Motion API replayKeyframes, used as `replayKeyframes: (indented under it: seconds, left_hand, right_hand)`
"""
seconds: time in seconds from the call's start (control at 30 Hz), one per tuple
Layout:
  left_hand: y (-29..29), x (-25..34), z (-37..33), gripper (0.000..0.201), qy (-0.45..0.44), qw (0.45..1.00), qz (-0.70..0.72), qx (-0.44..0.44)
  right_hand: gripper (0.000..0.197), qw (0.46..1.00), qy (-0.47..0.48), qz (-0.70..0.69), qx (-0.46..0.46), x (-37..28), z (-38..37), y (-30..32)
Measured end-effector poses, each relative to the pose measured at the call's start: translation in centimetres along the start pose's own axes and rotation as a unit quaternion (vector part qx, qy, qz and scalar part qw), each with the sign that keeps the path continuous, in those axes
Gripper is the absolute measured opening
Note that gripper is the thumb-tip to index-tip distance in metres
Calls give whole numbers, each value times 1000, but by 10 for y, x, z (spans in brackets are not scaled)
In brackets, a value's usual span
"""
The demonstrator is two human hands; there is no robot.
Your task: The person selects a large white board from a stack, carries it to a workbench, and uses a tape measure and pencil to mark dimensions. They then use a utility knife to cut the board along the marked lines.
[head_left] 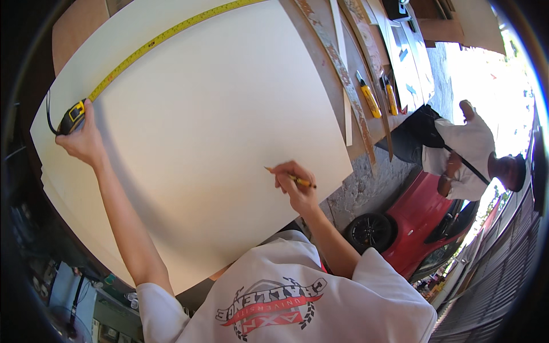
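Observation:
A large white board [217, 108] lies in front of me. At its far left, my left hand [84, 137] grips a black and yellow tape measure [72, 117]. The yellow blade [166, 35] runs out from the case along the board's far side and leaves the picture at the top. Over the right part of the board, the fingers of my right hand [297, 182] are closed round a yellow and black pencil [301, 181]. Its tip points left, and whether it touches the surface I cannot tell.
Right of the board, wooden strips [337, 63] lie on a brown surface beside a yellow utility knife [370, 98] and a second yellow cutter [390, 97]. Farther right stand a person [469, 148] in a white shirt and cap and a red car [420, 206].

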State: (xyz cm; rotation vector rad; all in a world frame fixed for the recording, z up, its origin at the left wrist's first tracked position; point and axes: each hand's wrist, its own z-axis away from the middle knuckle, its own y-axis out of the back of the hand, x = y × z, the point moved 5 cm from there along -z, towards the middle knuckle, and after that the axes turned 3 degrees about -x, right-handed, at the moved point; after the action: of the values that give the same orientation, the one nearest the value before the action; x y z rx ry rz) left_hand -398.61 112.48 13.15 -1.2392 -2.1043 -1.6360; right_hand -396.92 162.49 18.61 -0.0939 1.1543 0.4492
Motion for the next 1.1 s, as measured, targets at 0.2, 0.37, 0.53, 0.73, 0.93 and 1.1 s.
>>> replayKeyframes:
  seconds: [0.2, 0.37, 0.53, 0.73, 0.93, 1.1]
  left_hand:
    - [79, -5, 108, 73, -27, 997, 62, -26]
    - [159, -10, 255, 63, 21, 994, 49, -98]
    - [201, -4, 320, 62, 46, 993, 54, -96]
    - [216, -13, 337, 61, 45, 995, 50, -71]
    - [213, -37, 340, 61, 60, 992, 95, -54]
    - [209, -43, 338, 57, 59, 996, 60, -27]
  right_hand:
    - [11, 997, 60, 19, 54, 18, 59, 53]
    - [9, 991, 107, 24, 73, 34, 89, 91]
    - [13, 977, 194, 79, 40, 49, 107, 111]
    - [8, 980, 181, 78, 19, 53, 111, 118]
    - [8, 968, 228, 102, -9, 53, 104, 107]
    - [12, 980, 194, 33, -29, 53, 111, 96]
